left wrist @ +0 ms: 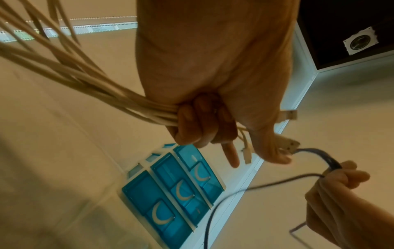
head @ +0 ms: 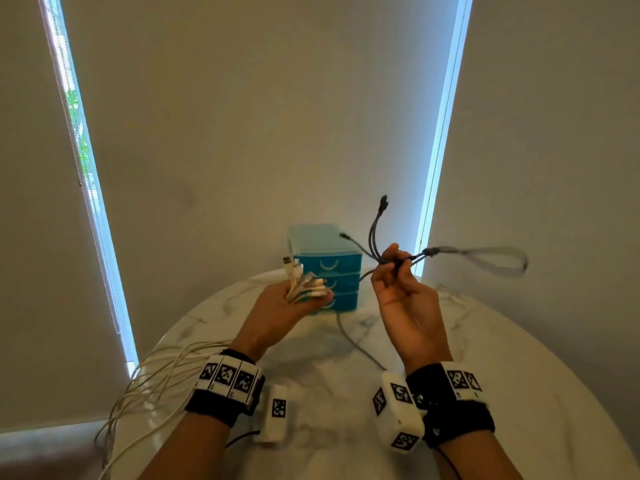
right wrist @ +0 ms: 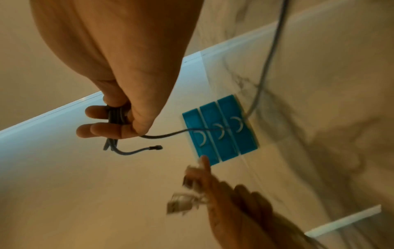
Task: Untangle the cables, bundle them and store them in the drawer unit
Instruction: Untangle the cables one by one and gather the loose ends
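Note:
My left hand [head: 294, 303] grips a bunch of white cables [head: 156, 372], their plugs [head: 313, 284] sticking out past the fingers [left wrist: 198, 123]; the strands [left wrist: 64, 70] trail off the table's left edge. My right hand [head: 398, 271] pinches a folded grey cable [head: 381, 244], with a loop [head: 495, 259] to the right and plug ends [head: 383, 202] fanned upward. The grey cable's tail [head: 356, 341] runs down onto the table. Behind both hands stands a blue drawer unit [head: 325, 247] with all three drawers [left wrist: 170, 198] closed.
The round white marble table [head: 519, 358] carries the drawer unit near its far edge. Closed roller blinds [head: 259, 116] hang behind it, with bright window strips at left and right. Both wrists wear marker-covered camera mounts [head: 228, 375].

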